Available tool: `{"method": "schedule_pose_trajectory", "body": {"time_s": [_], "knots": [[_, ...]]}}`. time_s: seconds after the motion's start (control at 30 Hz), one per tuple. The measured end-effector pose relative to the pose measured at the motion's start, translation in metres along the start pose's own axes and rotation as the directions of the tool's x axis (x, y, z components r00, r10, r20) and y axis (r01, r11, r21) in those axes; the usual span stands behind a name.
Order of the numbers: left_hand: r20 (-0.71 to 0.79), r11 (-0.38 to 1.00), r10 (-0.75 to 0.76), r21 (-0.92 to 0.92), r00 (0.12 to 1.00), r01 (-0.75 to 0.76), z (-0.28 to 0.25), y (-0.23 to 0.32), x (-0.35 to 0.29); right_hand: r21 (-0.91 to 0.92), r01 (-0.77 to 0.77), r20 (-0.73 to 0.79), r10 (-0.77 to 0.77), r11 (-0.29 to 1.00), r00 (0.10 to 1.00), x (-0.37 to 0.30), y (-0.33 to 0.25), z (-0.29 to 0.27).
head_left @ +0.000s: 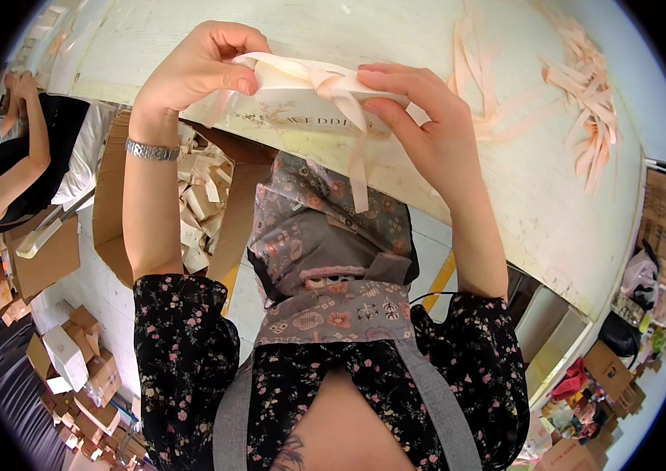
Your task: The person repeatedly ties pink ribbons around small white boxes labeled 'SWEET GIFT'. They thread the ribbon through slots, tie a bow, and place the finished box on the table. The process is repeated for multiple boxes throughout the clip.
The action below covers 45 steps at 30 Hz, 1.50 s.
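Over the table's near edge I hold up a small white gift box [294, 108] with print on the side facing me. A pale pink ribbon [338, 88] goes along its top and is knotted near the middle, one tail hanging down past the edge. My left hand [209, 69] is closed at the box's left end, thumb against the ribbon and fingers partly hidden behind. At the other end, the thumb of my right hand [421, 100] presses the front, with the fingers on top.
Loose pink ribbons [584, 98] lie in a heap on the right of the white table [521, 212], with more strands beside my right hand. Below on the left stands an open carton [113, 212] full of small pale boxes. Another person [42, 149] is at the far left.
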State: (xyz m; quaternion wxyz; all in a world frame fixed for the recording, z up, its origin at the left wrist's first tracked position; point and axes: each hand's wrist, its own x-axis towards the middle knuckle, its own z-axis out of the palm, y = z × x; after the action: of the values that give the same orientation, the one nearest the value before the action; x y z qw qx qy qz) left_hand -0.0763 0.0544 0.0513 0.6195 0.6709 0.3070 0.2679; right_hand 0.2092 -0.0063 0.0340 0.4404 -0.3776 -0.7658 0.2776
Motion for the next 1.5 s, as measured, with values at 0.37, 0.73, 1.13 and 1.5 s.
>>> {"method": "schedule_pose_trajectory", "body": {"time_s": [0.37, 0.73, 1.13, 1.5], "knots": [[-0.316, 0.806, 0.421, 0.560, 0.850, -0.191, 0.071, 0.014, -0.022, 0.044, -0.008, -0.043, 0.009, 0.999, 0.999, -0.003, 0.005, 0.004], [-0.373, 0.608, 0.435, 0.793, 0.819, 0.038, 0.093, 0.015, -0.006, -0.335, 0.188, -0.074, -0.225, 0.923, 0.972, 0.003, 0.000, 0.007], [-0.347, 0.610, 0.610, 0.780, 0.712, -0.143, 0.097, -0.009, 0.004, -0.486, 0.310, -0.209, -0.453, 0.817, 0.867, -0.005, 0.017, 0.031], [-0.649, 0.759, 0.649, 0.591, 0.398, -0.273, 0.114, -0.053, 0.015, -0.326, 0.415, -0.109, -0.470, 0.849, 0.876, -0.002, 0.012, 0.021]]}}
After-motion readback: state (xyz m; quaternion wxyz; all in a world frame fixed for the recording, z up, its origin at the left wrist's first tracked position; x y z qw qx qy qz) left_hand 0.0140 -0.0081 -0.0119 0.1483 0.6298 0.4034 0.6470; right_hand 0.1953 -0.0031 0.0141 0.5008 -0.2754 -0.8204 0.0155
